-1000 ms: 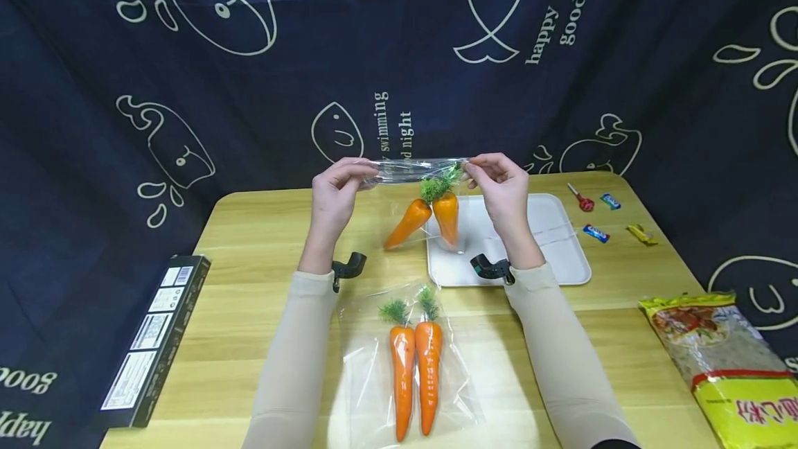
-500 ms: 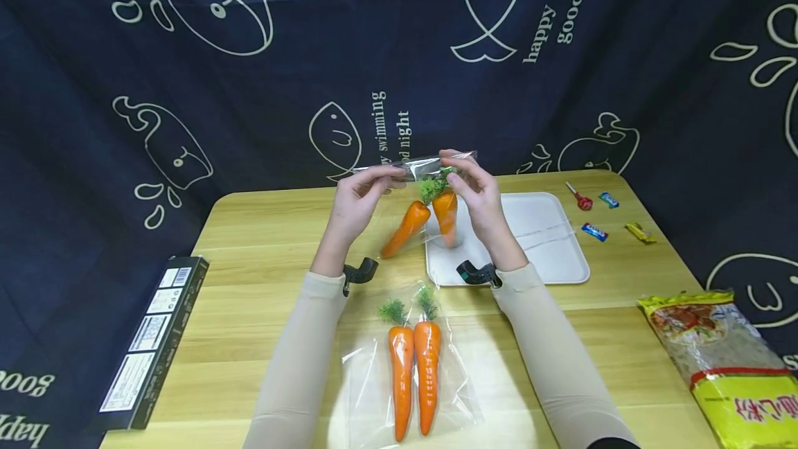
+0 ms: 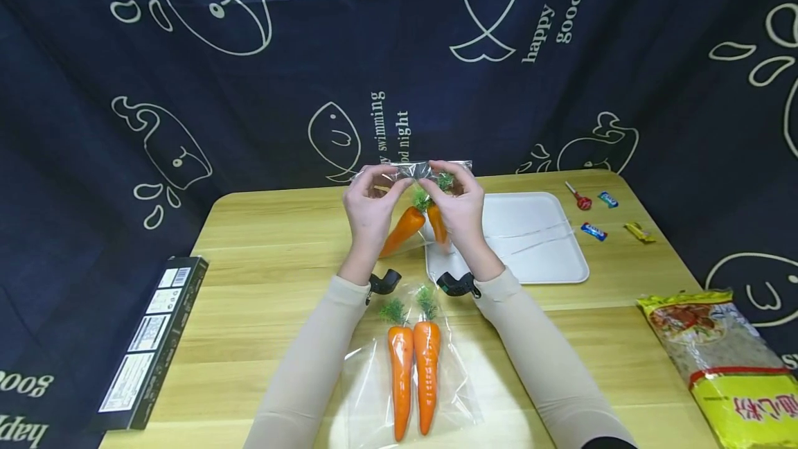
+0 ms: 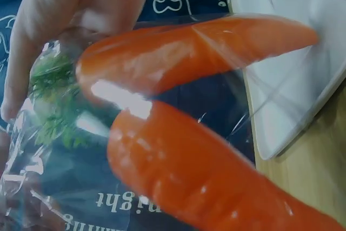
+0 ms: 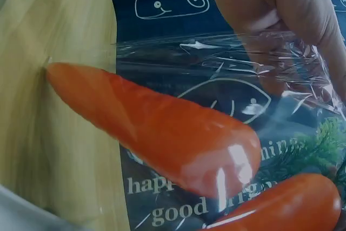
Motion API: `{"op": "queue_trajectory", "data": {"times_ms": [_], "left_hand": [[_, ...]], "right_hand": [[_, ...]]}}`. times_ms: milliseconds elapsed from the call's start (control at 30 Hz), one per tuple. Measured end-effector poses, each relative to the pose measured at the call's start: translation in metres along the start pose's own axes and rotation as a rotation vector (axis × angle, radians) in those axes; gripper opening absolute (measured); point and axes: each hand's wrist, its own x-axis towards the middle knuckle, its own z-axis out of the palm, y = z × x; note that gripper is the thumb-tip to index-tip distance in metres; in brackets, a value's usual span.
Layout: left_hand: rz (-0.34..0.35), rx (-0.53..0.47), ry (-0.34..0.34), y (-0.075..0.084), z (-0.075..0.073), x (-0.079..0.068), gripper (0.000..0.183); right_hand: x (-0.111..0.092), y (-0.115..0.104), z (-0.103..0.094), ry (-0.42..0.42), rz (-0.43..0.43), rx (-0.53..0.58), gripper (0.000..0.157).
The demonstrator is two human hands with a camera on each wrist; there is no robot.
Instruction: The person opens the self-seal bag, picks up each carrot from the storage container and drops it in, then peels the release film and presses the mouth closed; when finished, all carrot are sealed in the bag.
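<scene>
My left hand and right hand hold up a clear plastic bag, thumbs and fingers pinching its crumpled top edge close together. Two orange carrots with green tops hang inside it: the left carrot is tilted, and the right carrot is partly covered by my right hand. Both wrist views show the carrots through shiny film, with my right hand at the top of the left one and my left hand at the top of the right one. Below my wrists, a second clear bag with two carrots lies flat.
A white tray stands behind and right of the hands. Beyond it lie a lollipop and several wrapped sweets. A yellow macaroni packet is at the right edge, a long black box at the left.
Both hands have moved inward toward each other along the bag's top, from its two ends to nearly meeting in the middle. The hanging carrots have shifted slightly; the things on the table have stayed put.
</scene>
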Motion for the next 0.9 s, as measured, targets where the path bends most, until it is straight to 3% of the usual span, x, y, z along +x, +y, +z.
{"op": "queue_trajectory", "data": {"times_ms": [167,367,467,633,767,900], "left_hand": [[0.043,0.029,0.031,-0.004,0.001,0.0,0.022],[0.02,0.007,-0.042,-0.023,-0.007,0.007,0.019],[-0.021,-0.013,-0.088,-0.016,-0.012,0.011,0.018],[-0.094,-0.06,-0.183,0.002,-0.021,0.016,0.02],[-0.109,-0.118,-0.285,-0.002,-0.03,0.021,0.02],[-0.097,-0.115,-0.447,-0.003,-0.041,0.025,0.018]], "right_hand": [[-0.002,-0.011,0.002,0.009,0.014,0.022,0.027],[0.004,-0.01,-0.008,-0.004,0.021,-0.013,0.025],[0.009,-0.004,-0.015,-0.023,0.044,-0.004,0.024],[0.018,0.019,-0.029,-0.049,0.068,0.014,0.023],[0.023,0.025,-0.041,-0.118,0.078,0.049,0.023],[0.028,0.027,-0.055,-0.214,0.116,0.072,0.024]]}}
